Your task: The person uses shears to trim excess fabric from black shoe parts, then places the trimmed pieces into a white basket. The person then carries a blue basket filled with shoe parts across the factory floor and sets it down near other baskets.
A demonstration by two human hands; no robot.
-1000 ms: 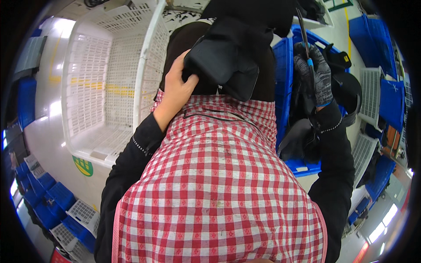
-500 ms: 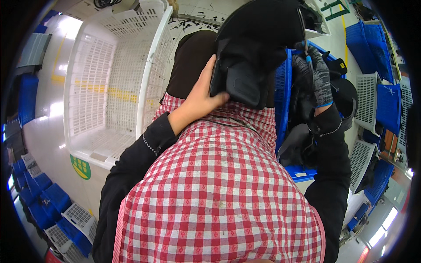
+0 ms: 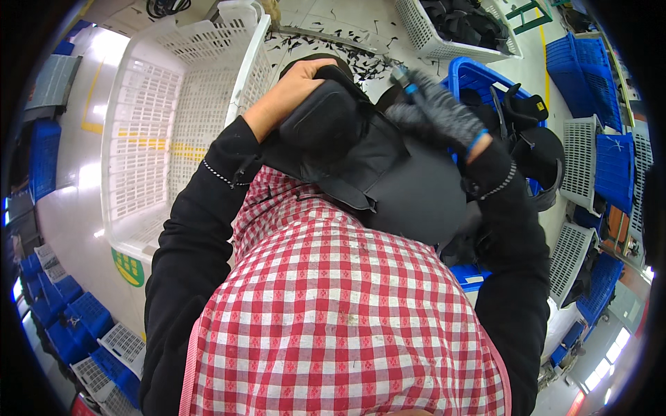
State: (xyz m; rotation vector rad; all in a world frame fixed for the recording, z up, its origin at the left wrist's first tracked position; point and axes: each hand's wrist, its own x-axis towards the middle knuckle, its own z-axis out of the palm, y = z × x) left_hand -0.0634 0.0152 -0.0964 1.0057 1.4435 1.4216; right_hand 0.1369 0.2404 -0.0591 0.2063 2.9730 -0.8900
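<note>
My bare left hand [image 3: 295,90] is closed on the upper left edge of a black padded piece [image 3: 430,191], fingers over the rim. This piece has a raised, rounded pad and a broad smooth flap, and lies across my lap over the red-and-white checked apron [image 3: 347,291]. My right hand [image 3: 444,114], in a grey knit glove with blue trim, is just above the piece's far edge, smeared by motion. Its fingers are closed on a slim tool [image 3: 409,88] with a blue band; the tool's kind cannot be made out.
An upright white slatted crate [image 3: 232,132] stands at my left. To my right, a blue crate [image 3: 454,69] is heaped with black pieces [image 3: 538,156]. Another white crate [image 3: 423,35] of black parts stands farther off. Small black scraps [image 3: 361,62] litter the floor ahead.
The black piece has turned and come down across my lap, its flap now toward the right. My left hand has moved up to its far edge. My gloved right hand has swung left.
</note>
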